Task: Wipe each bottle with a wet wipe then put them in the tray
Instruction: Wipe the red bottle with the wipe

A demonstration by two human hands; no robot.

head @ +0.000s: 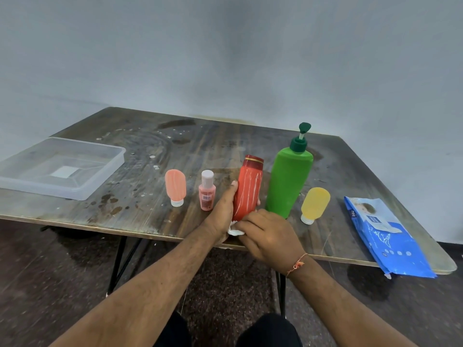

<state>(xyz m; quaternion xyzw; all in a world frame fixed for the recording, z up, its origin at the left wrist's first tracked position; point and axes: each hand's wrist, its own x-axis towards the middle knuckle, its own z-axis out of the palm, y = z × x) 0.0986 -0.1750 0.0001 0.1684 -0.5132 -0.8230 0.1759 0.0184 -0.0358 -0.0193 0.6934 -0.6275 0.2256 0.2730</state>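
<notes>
Left hand (pixel 221 211) grips the red bottle (pixel 248 187) around its lower body, held tilted above the table's (pixel 140 196) near edge. Right hand (pixel 269 236) pinches the wet wipe (pixel 235 230) against the bottle's base. Best to rotate the bottle while wiping upward to the cap. Clear tray (pixel 100 181) sits far left, with no bottles in it.

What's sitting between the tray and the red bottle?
In the head view, two small bottles stand between the tray and the red bottle: a peach tube upside down on its cap, then a pink bottle nearer the red one.
</notes>
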